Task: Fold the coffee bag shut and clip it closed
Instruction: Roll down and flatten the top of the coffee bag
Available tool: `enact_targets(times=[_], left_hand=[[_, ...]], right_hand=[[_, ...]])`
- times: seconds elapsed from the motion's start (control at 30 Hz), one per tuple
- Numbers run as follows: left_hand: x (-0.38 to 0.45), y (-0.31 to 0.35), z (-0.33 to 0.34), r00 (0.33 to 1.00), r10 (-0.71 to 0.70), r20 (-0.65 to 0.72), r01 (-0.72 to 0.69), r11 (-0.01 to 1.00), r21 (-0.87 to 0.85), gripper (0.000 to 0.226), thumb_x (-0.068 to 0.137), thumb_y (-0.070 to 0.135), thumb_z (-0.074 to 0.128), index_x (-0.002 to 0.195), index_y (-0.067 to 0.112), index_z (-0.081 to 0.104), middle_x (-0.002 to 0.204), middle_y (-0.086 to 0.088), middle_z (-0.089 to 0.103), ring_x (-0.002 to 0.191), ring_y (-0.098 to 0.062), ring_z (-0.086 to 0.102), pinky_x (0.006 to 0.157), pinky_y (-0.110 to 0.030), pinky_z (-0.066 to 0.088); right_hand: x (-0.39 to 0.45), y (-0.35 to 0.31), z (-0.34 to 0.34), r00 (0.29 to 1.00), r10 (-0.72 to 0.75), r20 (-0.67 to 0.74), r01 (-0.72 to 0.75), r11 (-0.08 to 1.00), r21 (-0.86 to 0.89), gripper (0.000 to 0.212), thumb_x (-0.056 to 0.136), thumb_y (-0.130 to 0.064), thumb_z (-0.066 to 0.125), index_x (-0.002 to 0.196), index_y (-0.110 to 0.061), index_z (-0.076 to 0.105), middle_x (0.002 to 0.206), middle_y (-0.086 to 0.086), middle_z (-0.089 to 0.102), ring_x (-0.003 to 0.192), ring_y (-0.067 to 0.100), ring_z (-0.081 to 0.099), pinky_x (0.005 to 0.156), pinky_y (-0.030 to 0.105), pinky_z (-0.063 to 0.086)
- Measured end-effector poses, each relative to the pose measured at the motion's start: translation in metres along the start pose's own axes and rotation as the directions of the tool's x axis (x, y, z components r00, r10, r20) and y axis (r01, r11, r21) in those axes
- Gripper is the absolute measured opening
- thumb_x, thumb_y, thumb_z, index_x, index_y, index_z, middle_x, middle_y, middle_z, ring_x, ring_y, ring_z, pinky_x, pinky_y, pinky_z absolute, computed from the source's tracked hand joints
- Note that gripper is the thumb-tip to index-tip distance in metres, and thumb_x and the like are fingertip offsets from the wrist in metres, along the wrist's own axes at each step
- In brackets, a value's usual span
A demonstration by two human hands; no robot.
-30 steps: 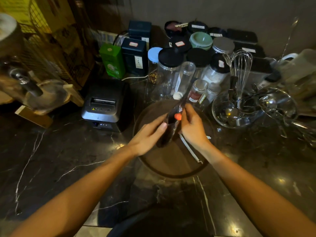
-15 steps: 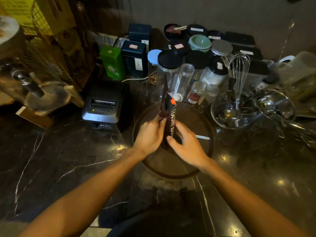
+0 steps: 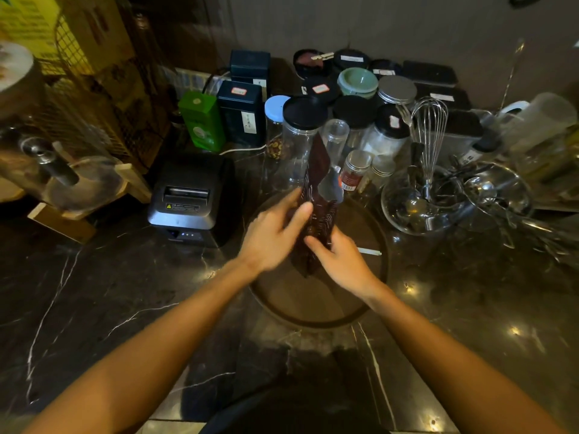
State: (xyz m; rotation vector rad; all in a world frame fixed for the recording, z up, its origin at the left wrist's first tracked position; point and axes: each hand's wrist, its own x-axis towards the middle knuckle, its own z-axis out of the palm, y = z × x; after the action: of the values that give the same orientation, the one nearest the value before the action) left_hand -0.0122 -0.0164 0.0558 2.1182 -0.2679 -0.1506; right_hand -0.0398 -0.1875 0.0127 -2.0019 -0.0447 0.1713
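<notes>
Dark marble countertop (image 3: pixel 94 308) carries a round brown tray (image 3: pixel 313 308) at centre. Coffee bag (image 3: pixel 316 195), dark brown with pale print, held upright above the tray's far half, between both hands; long axis runs near-vertical, top leaning slightly away toward the jars, bottom corner pointing down at the tray surface. Top edge unfolded, mouth gaping on its right side, pale lining visible. Left hand (image 3: pixel 269 236) wraps the bag's left face, fingers loosely curled and slightly blurred, thumb laid across the front panel at mid-height. Right hand (image 3: pixel 341 261) lower, fingers pressed together under and behind the bag's lower right part, thumb and forefinger pinching the bag's lower front. White strip-shaped clip (image 3: pixel 369 252) lies flat on the tray just right of the right hand, untouched, partly hidden by it. Receipt printer (image 3: pixel 191 198) stands left of the tray, near its rim. Glass bowl (image 3: pixel 419 202) with a wire whisk (image 3: pixel 429 136) standing in it sits right of the tray. Behind the bag: clear jar with black lid (image 3: pixel 300 136), green tin (image 3: pixel 202 120), dark blue tin (image 3: pixel 242 115), small red-labelled spice jar (image 3: pixel 354 170). The bag's upper end overlaps the black-lidded jar in view.
</notes>
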Motion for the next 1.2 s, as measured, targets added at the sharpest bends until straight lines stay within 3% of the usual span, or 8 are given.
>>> enact_targets(times=[0.1,0.2,0.5,0.6,0.77,0.9,1.03,1.2], left_hand=[[0.014,-0.009,-0.008,0.999,-0.033,0.003,0.033,0.970,-0.239,0.076,0.093,0.053,0.061,0.157,0.028,0.029,0.148,0.003,0.054,0.134,-0.005,0.052,0.115,-0.034,0.043],[0.028,-0.015,-0.009,0.988,-0.083,0.128,0.122,0.934,-0.337,0.105,0.080,0.053,0.077,0.161,0.018,0.020,0.159,-0.005,0.044,0.144,-0.013,0.045,0.118,-0.036,0.039],[0.036,-0.018,-0.011,0.983,-0.147,0.107,0.182,0.791,-0.584,0.032,0.077,0.003,0.084,0.106,0.015,0.075,0.101,-0.001,0.081,0.095,-0.016,0.077,0.083,-0.030,0.062],[0.034,-0.019,-0.007,0.981,-0.165,0.104,0.194,0.767,-0.612,0.032,0.078,0.003,0.084,0.107,0.014,0.076,0.102,-0.002,0.081,0.097,-0.018,0.077,0.083,-0.031,0.061],[0.029,-0.018,0.002,0.981,-0.167,0.101,0.192,0.730,-0.656,0.039,0.079,0.006,0.084,0.117,0.006,0.073,0.113,-0.013,0.078,0.106,-0.030,0.075,0.094,-0.044,0.059],[0.032,-0.015,0.003,0.968,-0.247,0.032,0.203,0.707,-0.678,0.039,0.078,0.007,0.085,0.114,0.001,0.073,0.109,-0.013,0.079,0.101,-0.028,0.077,0.092,-0.046,0.061],[0.033,-0.014,0.005,0.959,-0.283,-0.004,0.208,0.712,-0.671,0.037,0.076,0.009,0.087,0.110,0.003,0.075,0.106,-0.010,0.080,0.098,-0.026,0.078,0.090,-0.045,0.062],[0.032,-0.016,0.003,0.950,-0.313,-0.014,0.213,0.677,-0.705,0.037,0.077,0.010,0.086,0.112,0.006,0.075,0.109,-0.009,0.080,0.100,-0.024,0.077,0.090,-0.041,0.061]], right_hand=[[0.004,0.003,-0.009,0.998,0.000,0.059,-0.006,0.996,0.094,0.031,0.102,-0.027,0.058,0.132,-0.038,0.058,0.131,-0.004,0.070,0.128,0.012,0.062,0.111,0.042,0.048],[0.009,-0.001,-0.020,0.988,0.053,0.144,-0.079,0.980,0.180,0.030,0.105,-0.017,0.056,0.134,-0.020,0.060,0.127,-0.002,0.071,0.123,0.009,0.065,0.104,0.030,0.052],[0.011,-0.001,-0.031,0.942,0.161,0.293,-0.291,0.827,0.481,0.043,0.104,-0.026,0.054,0.144,-0.011,0.057,0.140,0.011,0.068,0.131,0.026,0.063,0.109,0.043,0.050],[0.006,0.000,-0.026,0.941,0.154,0.301,-0.297,0.804,0.516,0.049,0.099,-0.037,0.056,0.142,-0.015,0.057,0.140,0.006,0.068,0.130,0.023,0.063,0.107,0.040,0.052],[0.006,0.012,-0.012,0.970,0.126,0.206,-0.209,0.867,0.453,0.052,0.089,-0.015,0.078,0.138,-0.015,0.060,0.132,0.005,0.073,0.124,0.021,0.068,0.104,0.040,0.054],[0.004,0.024,-0.007,0.969,0.160,0.187,-0.228,0.870,0.437,0.029,0.095,-0.011,0.070,0.124,-0.013,0.072,0.122,0.010,0.077,0.116,0.026,0.072,0.100,0.043,0.057],[-0.002,0.026,-0.003,0.956,0.228,0.187,-0.287,0.863,0.416,0.024,0.101,-0.014,0.061,0.116,-0.002,0.075,0.110,0.014,0.080,0.102,0.022,0.076,0.090,0.036,0.060],[0.007,0.013,-0.008,0.967,0.189,0.169,-0.246,0.861,0.445,0.040,0.095,-0.034,0.071,0.113,0.001,0.074,0.117,0.027,0.075,0.112,0.036,0.072,0.099,0.049,0.055]])
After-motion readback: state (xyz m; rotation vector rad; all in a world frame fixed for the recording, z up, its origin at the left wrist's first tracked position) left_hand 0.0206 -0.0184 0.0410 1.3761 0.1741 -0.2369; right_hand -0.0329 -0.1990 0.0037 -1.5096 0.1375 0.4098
